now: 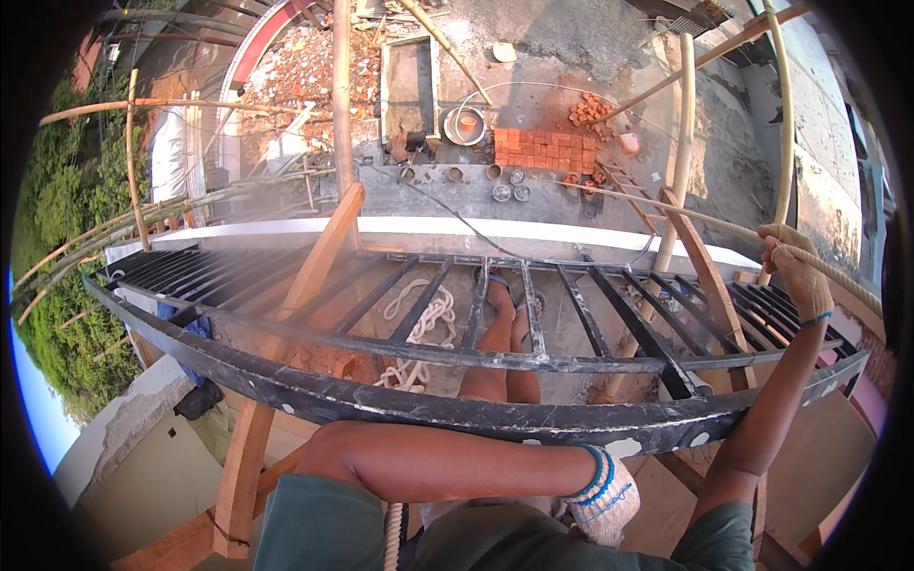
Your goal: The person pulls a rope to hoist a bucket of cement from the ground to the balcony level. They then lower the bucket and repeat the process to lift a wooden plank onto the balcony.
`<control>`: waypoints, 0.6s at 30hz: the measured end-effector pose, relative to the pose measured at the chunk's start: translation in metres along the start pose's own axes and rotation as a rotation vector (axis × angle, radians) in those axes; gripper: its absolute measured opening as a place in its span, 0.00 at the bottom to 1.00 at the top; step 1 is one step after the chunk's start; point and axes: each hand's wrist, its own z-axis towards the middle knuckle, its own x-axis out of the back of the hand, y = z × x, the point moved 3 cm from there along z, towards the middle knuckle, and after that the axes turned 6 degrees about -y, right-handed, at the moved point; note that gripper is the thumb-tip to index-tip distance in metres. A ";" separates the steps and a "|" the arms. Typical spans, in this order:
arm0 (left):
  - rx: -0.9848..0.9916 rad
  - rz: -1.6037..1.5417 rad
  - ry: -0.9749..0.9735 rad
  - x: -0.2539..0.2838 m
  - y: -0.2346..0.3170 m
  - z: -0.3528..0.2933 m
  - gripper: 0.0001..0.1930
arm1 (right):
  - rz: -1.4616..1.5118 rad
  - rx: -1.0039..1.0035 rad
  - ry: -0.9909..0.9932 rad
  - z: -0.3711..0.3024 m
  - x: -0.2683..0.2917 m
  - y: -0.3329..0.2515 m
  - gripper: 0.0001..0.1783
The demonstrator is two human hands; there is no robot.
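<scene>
My right hand point(798, 271), in a knitted glove with a blue cuff, is raised at the right with its fingers wrapped round a thick pale rope point(843, 278). The rope runs past the hand toward the upper left. My left forearm lies bent across the near rail of a black metal railing point(333, 400). At its end my left hand point(609, 504), gloved the same way, hangs close to my body; its fingers are turned down and hidden. Inside the railing, a heap of white rope point(433, 324) lies beside my bare legs point(492, 352).
Wooden posts and braces point(319, 257) rise through and beside the railing. Far below, stacked red bricks point(543, 147), a basin point(465, 126), several pots and a rectangular trough point(407, 86) stand on the ground. A person point(411, 145) bends near the trough. Bamboo poles point(133, 157) cross at the left.
</scene>
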 end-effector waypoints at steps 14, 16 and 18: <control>-0.001 0.013 0.001 0.002 0.003 -0.002 0.24 | 0.002 -0.004 -0.011 -0.002 -0.002 -0.006 0.21; 0.003 0.016 -0.011 0.006 0.005 -0.006 0.24 | -0.005 0.012 -0.020 -0.003 -0.002 -0.006 0.21; 0.008 0.013 -0.014 0.005 0.005 -0.003 0.24 | -0.010 0.009 -0.026 -0.003 -0.002 -0.009 0.21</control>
